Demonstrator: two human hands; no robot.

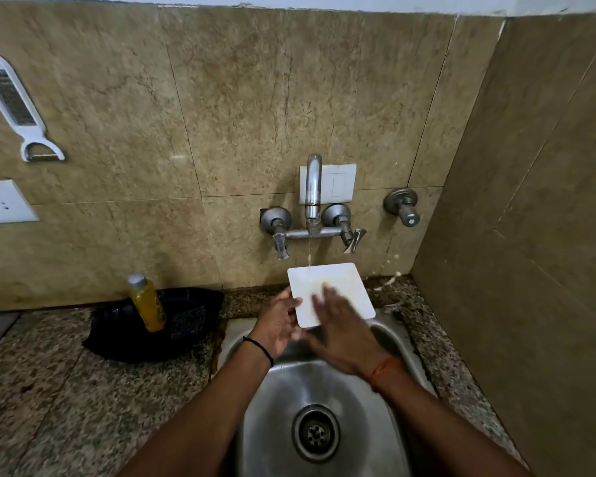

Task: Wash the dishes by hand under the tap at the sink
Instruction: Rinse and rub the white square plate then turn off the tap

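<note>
A white square plate (pixel 341 287) is held tilted over the steel sink (pixel 283 401), under a thin stream of water from the wall tap (pixel 313 187). My left hand (pixel 278 325) grips the plate's near left edge. My right hand (pixel 341 325) lies flat on the plate's face with fingers spread and blurred by motion. The near part of the plate is hidden behind my hands. The sink bowl holds nothing else; its drain (pixel 315 432) is open to view.
A yellow bottle (pixel 147 302) stands in a black tray (pixel 124 339) with a scrub pad (pixel 188 321) on the speckled counter to the left. A white grater (pixel 12 101) hangs on the wall. A side wall closes in on the right. Water splashes near the back right corner.
</note>
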